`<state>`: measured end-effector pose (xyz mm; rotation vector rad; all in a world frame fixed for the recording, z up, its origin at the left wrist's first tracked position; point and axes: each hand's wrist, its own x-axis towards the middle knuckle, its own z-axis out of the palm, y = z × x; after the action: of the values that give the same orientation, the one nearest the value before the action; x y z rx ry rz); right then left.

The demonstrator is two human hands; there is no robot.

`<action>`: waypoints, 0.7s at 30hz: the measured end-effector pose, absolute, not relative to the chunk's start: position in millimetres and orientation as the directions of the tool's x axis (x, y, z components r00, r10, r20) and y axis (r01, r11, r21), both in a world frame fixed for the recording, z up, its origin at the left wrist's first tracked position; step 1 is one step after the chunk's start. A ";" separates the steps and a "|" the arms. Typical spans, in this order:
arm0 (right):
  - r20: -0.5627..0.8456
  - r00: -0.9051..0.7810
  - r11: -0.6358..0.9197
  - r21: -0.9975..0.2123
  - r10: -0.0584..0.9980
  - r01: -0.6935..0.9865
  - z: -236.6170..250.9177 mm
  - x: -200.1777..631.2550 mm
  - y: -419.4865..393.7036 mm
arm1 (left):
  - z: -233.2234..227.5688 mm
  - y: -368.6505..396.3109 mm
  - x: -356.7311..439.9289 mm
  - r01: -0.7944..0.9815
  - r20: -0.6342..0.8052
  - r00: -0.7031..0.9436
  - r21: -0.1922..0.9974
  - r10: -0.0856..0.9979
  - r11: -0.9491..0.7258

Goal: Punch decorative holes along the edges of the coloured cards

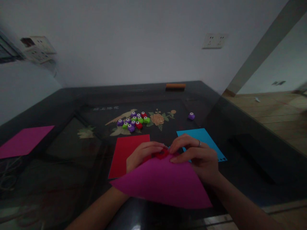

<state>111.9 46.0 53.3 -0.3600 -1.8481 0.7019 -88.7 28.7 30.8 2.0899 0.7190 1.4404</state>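
Note:
A magenta sheet of paper [163,183] is held up off the table, curved, its near edge drooping toward me. At its far edge sits a small red craft punch [162,153], partly covered by fingers. My left hand [144,155] is closed around the punch from the left. Thumb and fingers of my right hand [198,155] pinch the paper's far edge beside the punch. Under the left hand lies a red sheet [122,153]. A blue sheet [208,140] with small dark cut-outs along its near right edge lies partly behind the right hand.
Several purple, green and red one-eyed punches [133,120] cluster mid-table. One purple punch [191,116] stands apart at right. Another magenta sheet [26,140] lies far left, near a coiled cord [8,179]. An orange-brown roll [176,86] rests by the wall, a dark flat object [254,156] at right.

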 end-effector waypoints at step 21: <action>0.680 -0.286 0.714 -0.700 0.675 0.019 55.1 115.7 46.5 | 30.6 30.6 -77.3 0.188 0.314 0.181 0.919 0.932 -0.346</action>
<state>115.7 46.5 55.1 -0.5514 -1.7617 0.7060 -77.3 30.6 30.6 1.6908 1.0740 1.2258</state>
